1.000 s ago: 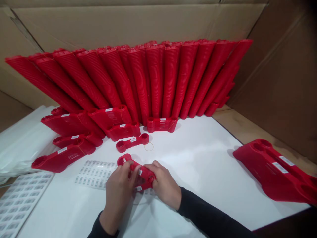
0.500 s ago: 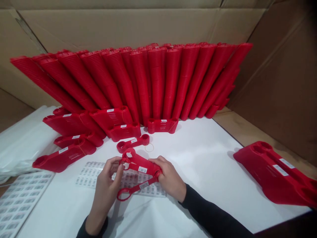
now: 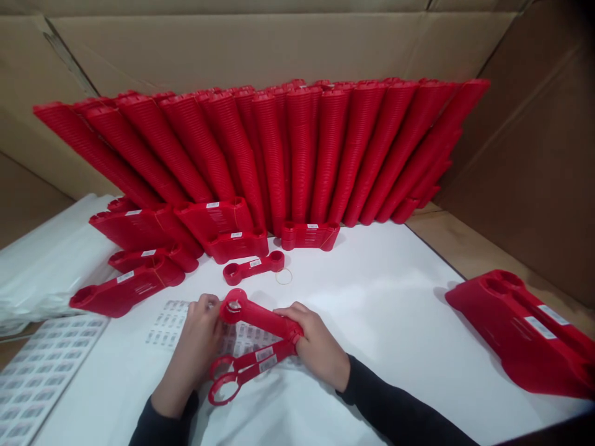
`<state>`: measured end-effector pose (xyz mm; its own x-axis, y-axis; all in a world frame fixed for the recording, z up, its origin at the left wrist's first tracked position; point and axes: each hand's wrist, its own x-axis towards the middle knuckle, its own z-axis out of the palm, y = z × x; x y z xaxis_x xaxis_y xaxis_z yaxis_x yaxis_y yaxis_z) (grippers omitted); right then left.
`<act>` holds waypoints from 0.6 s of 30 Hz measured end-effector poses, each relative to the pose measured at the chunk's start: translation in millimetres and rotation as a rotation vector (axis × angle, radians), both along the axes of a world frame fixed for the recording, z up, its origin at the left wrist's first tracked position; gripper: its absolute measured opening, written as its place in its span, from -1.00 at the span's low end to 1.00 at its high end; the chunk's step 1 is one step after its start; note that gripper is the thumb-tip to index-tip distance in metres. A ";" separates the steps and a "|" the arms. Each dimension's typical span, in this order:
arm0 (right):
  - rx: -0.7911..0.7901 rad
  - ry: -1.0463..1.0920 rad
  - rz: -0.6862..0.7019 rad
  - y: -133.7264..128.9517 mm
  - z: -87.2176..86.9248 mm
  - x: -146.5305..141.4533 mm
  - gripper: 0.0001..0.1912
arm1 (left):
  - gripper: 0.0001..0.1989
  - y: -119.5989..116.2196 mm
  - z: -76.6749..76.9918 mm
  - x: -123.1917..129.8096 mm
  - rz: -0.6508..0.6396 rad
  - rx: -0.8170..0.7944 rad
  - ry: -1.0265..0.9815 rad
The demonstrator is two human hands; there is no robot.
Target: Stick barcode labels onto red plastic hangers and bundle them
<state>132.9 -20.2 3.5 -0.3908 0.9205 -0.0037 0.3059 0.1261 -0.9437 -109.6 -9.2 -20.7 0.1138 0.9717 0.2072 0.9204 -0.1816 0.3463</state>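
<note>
My right hand grips one end of a small stack of red plastic pieces, each with a ring at its end. Two labelled red pieces are fanned out from it toward me, their rings apart from the stack's. My left hand is closed at the stack's far ring end, its fingertips partly hidden behind the ring. Beneath the hands lies a sheet of barcode labels, partly covered. Just beyond sit a short labelled red stack and a loose rubber band.
Tall red stacks line the cardboard wall. Shorter banded bundles stand at the left, near plastic bags and another label sheet. Large red bundles lie on the white table at the right.
Another labelled piece has swung down toward me, beside the one fanned out before. My left hand has turned and its fingers have closed in at the stack's ring end.
</note>
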 end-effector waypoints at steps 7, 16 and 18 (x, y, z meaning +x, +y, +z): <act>0.007 -0.129 -0.046 10.0 -10.3 5.8 -0.45 | -0.78 -3.3 -0.4 8.9 -0.067 -0.042 -0.011; 0.024 -0.162 -0.100 19.1 -9.5 11.6 -0.44 | -0.72 -13.5 39.6 24.2 -0.040 -0.378 -0.561; 0.031 -0.171 -0.101 18.9 -8.6 11.2 -0.42 | -0.66 -16.8 45.7 30.7 -0.004 -0.488 -0.746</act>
